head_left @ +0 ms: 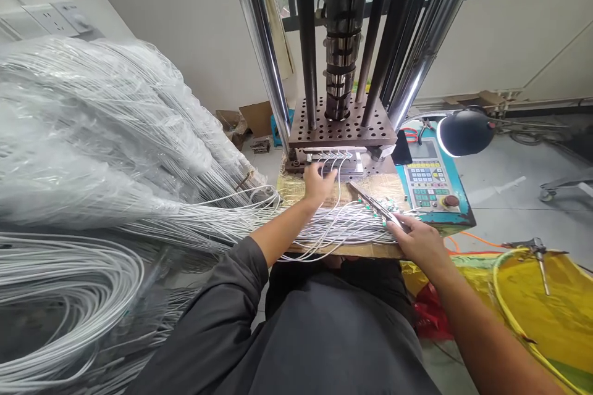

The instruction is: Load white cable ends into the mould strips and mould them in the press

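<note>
The white cables (241, 220) are thin, smooth and slightly glossy, massed in a loose sheaf that runs below the left hand (319, 185) and across to the right hand (419, 241). Small green bits (374, 211) show among the cable ends just beside the right hand; they are too small to count. Three cables can be made out curving from the metal fixture (359, 163) just beyond the left hand; others there may be hidden.

There is one slim, pointed metal tool (376, 205), one perforated plate (343, 131) above the fixture, one control panel (428, 179) beyond the right hand with one red button (450, 200), and one desk lamp (470, 129) farther out on that side. Well to the left of the left hand stand plastic-wrapped bundles (92, 123), with one big coil (115, 284) nearer the person.

The right hand is closed around the near end of the tool, whose tip points away over the cables toward the fixture. The left hand's thumb and fingers stand apart at the fixture's front edge, among the curving cables; whether they pinch one cannot be told.
</note>
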